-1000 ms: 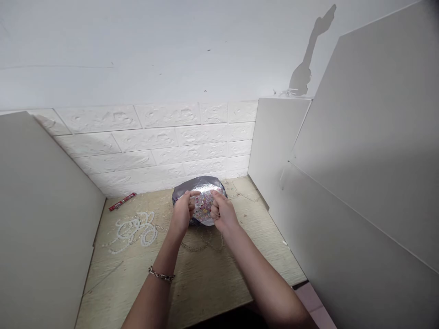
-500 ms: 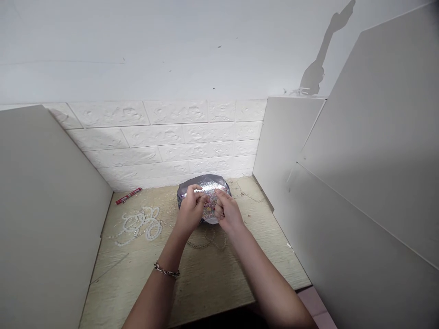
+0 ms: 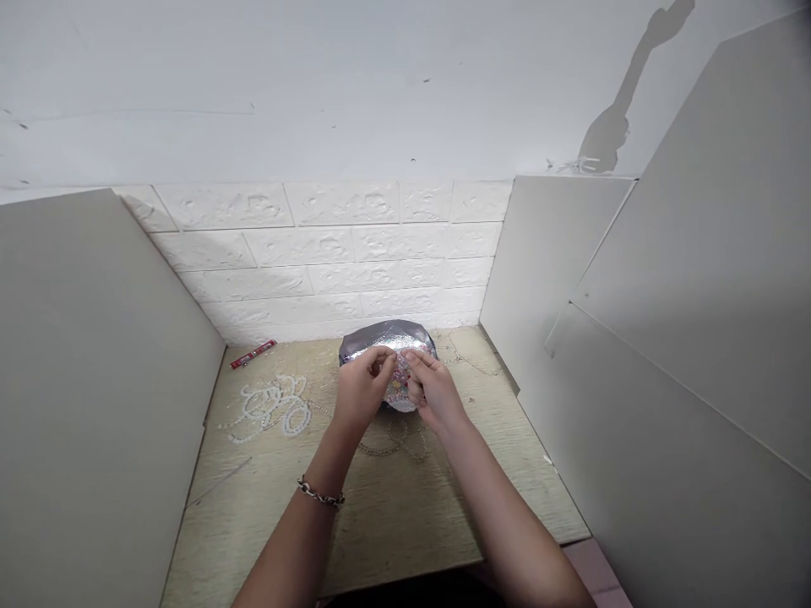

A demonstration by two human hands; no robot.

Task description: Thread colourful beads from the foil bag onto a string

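Observation:
A silver-lined bag (image 3: 373, 336) holding many small coloured beads (image 3: 400, 390) lies at the back middle of the table. Over it my left hand (image 3: 366, 384) is closed, thumb and forefinger pinched together. Close by on its right, my right hand (image 3: 436, 390) is pinched too, its fingers curled in. The fingertips of both hands nearly meet; whatever they pinch is too small to make out. White bead strands (image 3: 269, 409) lie coiled to the left. A thin chain of beads (image 3: 380, 450) lies in front of the bag, partly behind my forearms.
A red and white packet (image 3: 253, 354) lies at the back left. A thin needle-like wire (image 3: 221, 481) rests near the left edge. Grey panels (image 3: 82, 380) stand on both sides, and a white brick-patterned wall (image 3: 329, 245) closes off the back of the table (image 3: 386, 532).
My left hand has moved in toward my right, and its raised forefinger has come down into a pinch. The whole view has shifted, so things appear slightly farther right.

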